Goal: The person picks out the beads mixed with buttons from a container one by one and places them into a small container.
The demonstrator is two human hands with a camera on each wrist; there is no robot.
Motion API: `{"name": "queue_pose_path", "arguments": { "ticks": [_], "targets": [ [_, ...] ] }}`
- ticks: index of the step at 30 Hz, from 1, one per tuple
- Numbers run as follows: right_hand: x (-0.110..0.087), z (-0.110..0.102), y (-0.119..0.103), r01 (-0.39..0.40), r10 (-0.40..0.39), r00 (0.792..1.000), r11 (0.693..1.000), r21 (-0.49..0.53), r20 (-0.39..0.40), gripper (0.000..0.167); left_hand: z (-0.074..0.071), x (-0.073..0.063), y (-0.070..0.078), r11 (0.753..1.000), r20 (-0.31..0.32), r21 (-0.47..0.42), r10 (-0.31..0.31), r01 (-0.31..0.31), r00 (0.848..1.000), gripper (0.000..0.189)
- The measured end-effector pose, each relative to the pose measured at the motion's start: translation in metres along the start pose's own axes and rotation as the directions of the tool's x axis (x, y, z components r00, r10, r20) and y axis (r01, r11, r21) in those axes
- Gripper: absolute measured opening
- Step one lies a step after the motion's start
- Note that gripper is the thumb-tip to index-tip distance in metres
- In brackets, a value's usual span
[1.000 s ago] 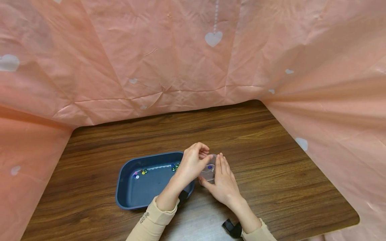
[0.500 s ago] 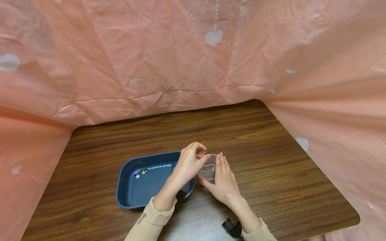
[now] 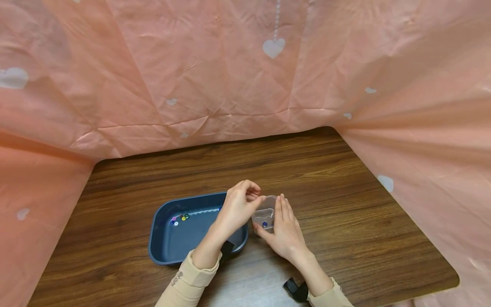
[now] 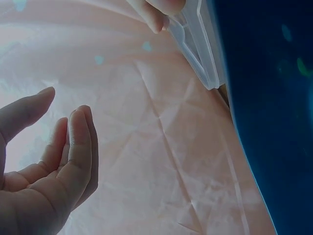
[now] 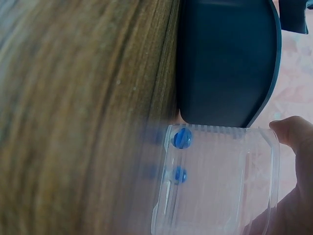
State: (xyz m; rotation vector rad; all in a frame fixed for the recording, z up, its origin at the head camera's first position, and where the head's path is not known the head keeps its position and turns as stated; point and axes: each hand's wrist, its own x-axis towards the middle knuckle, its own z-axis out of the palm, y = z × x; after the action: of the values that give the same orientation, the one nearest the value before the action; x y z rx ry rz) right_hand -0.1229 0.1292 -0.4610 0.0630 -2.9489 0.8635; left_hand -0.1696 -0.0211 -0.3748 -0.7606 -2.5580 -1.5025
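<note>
In the head view, a clear plastic container (image 3: pixel 270 203) stands on the table to the right of the blue tray. My right hand (image 3: pixel 283 232) holds it, straight fingers along its right side and thumb at the near left corner. A blue marble (image 3: pixel 265 224) lies inside. The right wrist view shows this marble (image 5: pixel 182 138) near the container's base, with a smaller blue shape beside it. My left hand (image 3: pixel 238 207) hovers between tray and container, close to the container's rim. Its fingers (image 4: pixel 80 142) are loosely curled, thumb apart, nothing between them.
The blue tray (image 3: pixel 151 238) stands left of the container, with several small coloured pieces (image 3: pixel 184 218) in its far left part; my left arm covers its right end. Pink cloth (image 3: pixel 215 85) hangs around the back and sides of the wooden table (image 3: pixel 345 192).
The blue marble showed in the container, dropped out of sight, and now shows lower, nearer its front. My left hand has drifted slightly left, away from the container. My right hand stays put.
</note>
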Motion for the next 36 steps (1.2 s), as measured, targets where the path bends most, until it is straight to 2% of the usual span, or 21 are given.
{"name": "queue_pose_path", "arguments": {
  "ticks": [6,36],
  "targets": [
    [-0.001,-0.001,0.0,0.008,-0.008,1.0,1.0,0.001,-0.018,0.102,-0.002,0.0,0.0,1.0,0.003,0.005,-0.018,0.018,1.0,0.016],
    [0.001,0.0,0.0,-0.001,0.001,1.0,1.0,0.004,0.001,0.101,-0.018,-0.009,-0.012,0.994,-0.053,0.053,-0.089,0.092,0.995,0.018]
  ]
}}
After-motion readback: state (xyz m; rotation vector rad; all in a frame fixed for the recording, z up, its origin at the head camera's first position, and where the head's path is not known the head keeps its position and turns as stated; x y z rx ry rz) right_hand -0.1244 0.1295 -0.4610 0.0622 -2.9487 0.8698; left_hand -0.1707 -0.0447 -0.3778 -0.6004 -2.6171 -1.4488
